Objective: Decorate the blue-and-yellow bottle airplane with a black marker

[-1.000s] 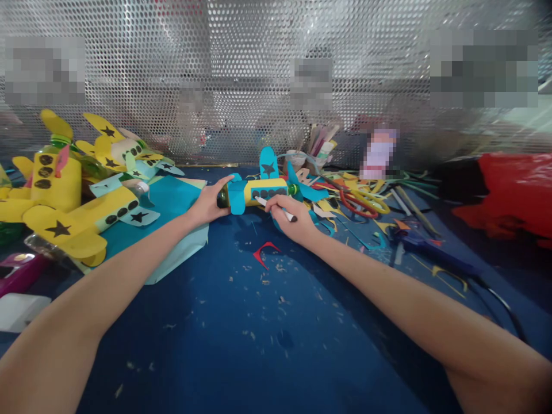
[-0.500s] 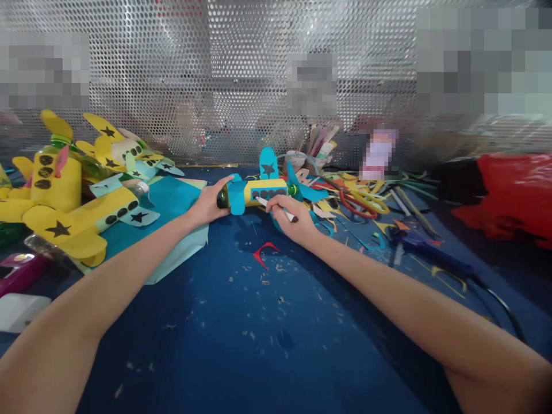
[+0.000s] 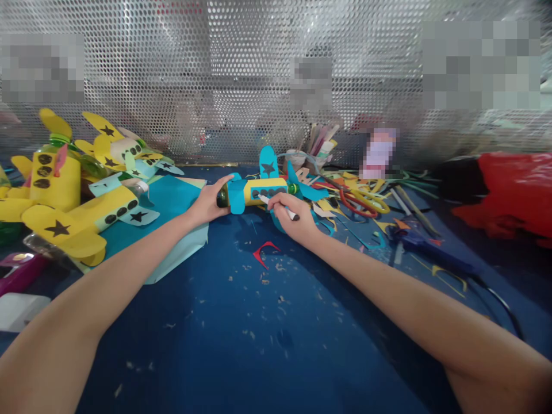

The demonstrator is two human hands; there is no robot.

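Observation:
A bottle plane (image 3: 252, 187), a green bottle wrapped in yellow paper with blue wings, lies sideways in front of me. My left hand (image 3: 210, 201) grips its left end, thumb and fingers around the bottle. In my right hand (image 3: 295, 215) a white marker (image 3: 294, 216) with a black end is pinched, its tip at the blue strip with dark ovals on the bottle's side. An upright blue wing (image 3: 268, 162) carries a black star.
Several yellow bottle planes (image 3: 81, 210) crowd the left, beside blue paper sheets (image 3: 172, 198). Paper scraps, scissors (image 3: 360, 201) and a blue glue gun (image 3: 435, 250) with a cable lie to the right. A red plastic bag (image 3: 513, 195) sits far right; a perforated metal screen (image 3: 241, 75) stands behind.
The marker and my right hand have shifted very slightly to the right along the dark ovals. My left hand keeps its hold on the bottle plane.

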